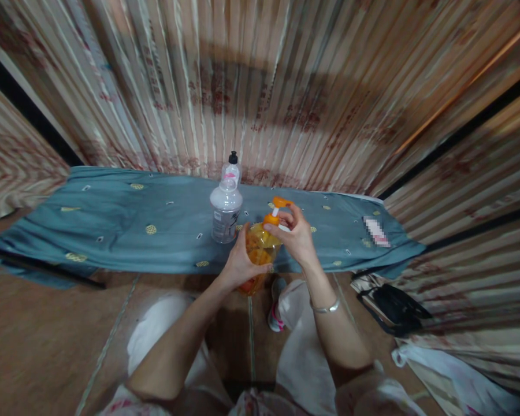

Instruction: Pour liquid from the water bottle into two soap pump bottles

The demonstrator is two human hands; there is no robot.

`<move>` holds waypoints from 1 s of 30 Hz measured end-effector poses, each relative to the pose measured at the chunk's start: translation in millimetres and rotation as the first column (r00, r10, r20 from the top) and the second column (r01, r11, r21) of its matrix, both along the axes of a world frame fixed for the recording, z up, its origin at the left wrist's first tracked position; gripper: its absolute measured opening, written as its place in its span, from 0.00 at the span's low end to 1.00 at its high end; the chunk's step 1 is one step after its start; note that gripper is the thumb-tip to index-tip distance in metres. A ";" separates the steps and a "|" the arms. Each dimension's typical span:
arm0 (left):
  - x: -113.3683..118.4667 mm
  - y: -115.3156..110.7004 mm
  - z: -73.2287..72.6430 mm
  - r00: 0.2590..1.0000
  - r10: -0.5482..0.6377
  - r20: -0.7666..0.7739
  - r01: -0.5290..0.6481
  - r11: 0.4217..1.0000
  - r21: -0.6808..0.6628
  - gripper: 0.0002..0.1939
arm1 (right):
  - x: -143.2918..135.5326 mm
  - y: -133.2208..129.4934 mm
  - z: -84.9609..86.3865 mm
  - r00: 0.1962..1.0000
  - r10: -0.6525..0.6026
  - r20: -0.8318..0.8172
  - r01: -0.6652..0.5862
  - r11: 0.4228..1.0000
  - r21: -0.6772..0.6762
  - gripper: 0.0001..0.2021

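Observation:
A yellow-orange see-through pump bottle [260, 252] is held, slightly tilted, over the near edge of the cloth-covered surface. My left hand [239, 261] is wrapped round its body. At the neck, the fingers of my right hand [298, 234] close on the orange pump head [272, 218], whose spout points right. Left of the pump bottle stands a clear, open-topped bottle [225, 214]. Right behind that is a second clear bottle [231, 170] with a black cap and a pink label, its lower part hidden.
A blue-green cloth with yellow pineapple prints [173, 208] covers the long narrow surface. A blurred-out flat item [376, 231] lies at its right. Striped curtains [242, 86] hang behind. On the floor at right are a black bag [394, 306] and a white plastic bag [455, 370].

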State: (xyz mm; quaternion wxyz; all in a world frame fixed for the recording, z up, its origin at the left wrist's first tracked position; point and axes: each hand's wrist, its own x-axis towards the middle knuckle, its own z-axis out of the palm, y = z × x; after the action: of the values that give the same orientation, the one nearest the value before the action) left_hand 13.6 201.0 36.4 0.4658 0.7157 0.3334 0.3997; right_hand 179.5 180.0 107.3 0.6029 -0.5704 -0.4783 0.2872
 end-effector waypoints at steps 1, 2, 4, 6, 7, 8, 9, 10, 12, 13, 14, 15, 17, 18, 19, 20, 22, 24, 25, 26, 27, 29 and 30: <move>-0.3 0.4 -0.6 1.000 0.001 -0.001 -0.001 1.000 0.005 0.63 | -0.7 0.1 -1.9 0.998 -0.052 0.036 0.052 0.999 -0.011 0.40; -0.6 0.7 -1.1 1.000 0.000 -0.002 0.000 1.000 0.008 0.63 | -1.3 0.0 -3.6 0.995 -0.083 0.056 0.084 0.996 -0.022 0.40; -1.0 1.1 -1.5 1.000 -0.001 0.002 0.001 1.000 0.012 0.63 | -2.4 -0.3 -5.9 0.995 -0.086 0.052 0.088 0.996 -0.033 0.40; -1.1 1.2 -1.3 1.000 0.003 0.003 -0.003 1.000 0.015 0.63 | -3.2 -0.6 -7.0 0.999 -0.033 -0.004 0.033 0.999 -0.024 0.40; -0.9 1.1 -1.0 1.000 0.005 0.001 -0.005 1.000 0.015 0.63 | -3.4 -0.8 -7.2 0.999 0.008 -0.046 -0.008 1.000 -0.014 0.40; -0.8 1.0 -0.6 1.000 0.006 -0.003 -0.006 1.000 0.014 0.63 | -3.5 -1.0 -7.3 0.995 0.050 -0.086 -0.051 0.999 -0.003 0.40; -0.5 0.9 -0.3 1.000 0.006 -0.008 -0.006 1.000 0.014 0.63 | -3.5 -1.1 -7.2 0.990 0.087 -0.113 -0.087 0.996 0.007 0.40; -0.1 0.8 0.0 1.000 0.008 -0.013 -0.008 1.000 0.014 0.63 | -3.5 -1.3 -6.9 0.987 0.108 -0.118 -0.108 0.994 0.011 0.40; 0.6 0.6 0.1 1.000 0.014 -0.019 -0.013 1.000 0.016 0.63 | -3.4 -1.6 -5.9 0.995 0.079 -0.059 -0.079 0.997 0.006 0.40; 1.0 0.6 0.1 1.000 0.018 -0.020 -0.018 1.000 0.016 0.63 | -3.5 -1.8 -5.2 0.999 0.033 -0.008 -0.033 0.999 0.001 0.40; 1.4 0.5 0.0 1.000 0.022 -0.020 -0.022 1.000 0.014 0.63 | -3.7 -1.8 -4.5 0.999 -0.021 0.045 0.021 1.000 -0.002 0.40; 1.7 0.6 -0.2 0.999 0.026 -0.020 -0.026 1.000 0.010 0.63 | -4.0 -1.8 -3.9 0.993 -0.072 0.090 0.073 0.997 -0.001 0.41; 2.3 0.7 -0.4 0.999 0.029 -0.019 -0.029 1.000 -0.003 0.63 | -4.6 -1.3 -3.1 0.981 -0.136 0.140 0.136 0.991 0.010 0.40; 2.7 0.8 -0.3 0.999 0.027 -0.016 -0.027 1.000 -0.009 0.63 | -4.9 -0.8 -3.1 0.980 -0.140 0.143 0.139 0.990 0.017 0.39; 3.1 0.9 -0.2 1.000 0.022 -0.011 -0.023 1.000 -0.014 0.63 | -5.1 -0.2 -3.3 0.983 -0.128 0.132 0.126 0.992 0.023 0.39; 3.6 0.9 0.0 1.000 0.016 -0.005 -0.016 1.000 -0.019 0.63 | -5.1 0.6 -3.7 0.989 -0.101 0.109 0.098 0.995 0.029 0.38; 4.8 0.9 0.5 1.000 0.006 0.004 -0.006 1.000 -0.025 0.63 | -4.7 2.2 -4.7 0.998 -0.021 0.051 0.019 0.999 0.038 0.37; 6.2 0.8 1.0 1.000 0.002 0.007 -0.002 1.000 -0.029 0.63 | -3.6 3.3 -5.9 0.999 0.038 0.027 -0.039 0.998 0.045 0.37; 6.7 0.8 1.1 1.000 0.004 0.008 -0.004 1.000 -0.029 0.63 | -3.0 3.5 -6.5 0.998 0.042 0.037 -0.043 0.998 0.044 0.37; 7.1 0.9 1.1 1.000 0.007 0.008 -0.007 1.000 -0.029 0.63 | -2.5 3.4 -7.0 0.998 0.028 0.059 -0.031 0.999 0.040 0.38; 7.3 1.0 1.1 1.000 0.009 0.007 -0.009 1.000 -0.030 0.63 | -2.1 3.3 -7.4 0.996 0.004 0.087 -0.006 0.999 0.033 0.40; 7.4 1.5 1.0 1.000 0.013 0.003 -0.013 0.999 -0.029 0.63 | -1.7 2.7 -7.5 0.990 -0.045 0.135 0.043 0.999 0.017 0.41; 7.2 1.8 1.0 1.000 0.013 0.002 -0.013 0.999 -0.029 0.63 | -1.6 2.3 -6.9 0.987 -0.059 0.149 0.058 0.998 0.011 0.41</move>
State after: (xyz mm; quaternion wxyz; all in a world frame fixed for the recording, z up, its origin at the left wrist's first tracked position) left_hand 20.9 202.8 37.4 0.4739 0.7062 0.3434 0.3985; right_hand 177.9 182.4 100.5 0.5754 -0.6020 -0.5062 0.2243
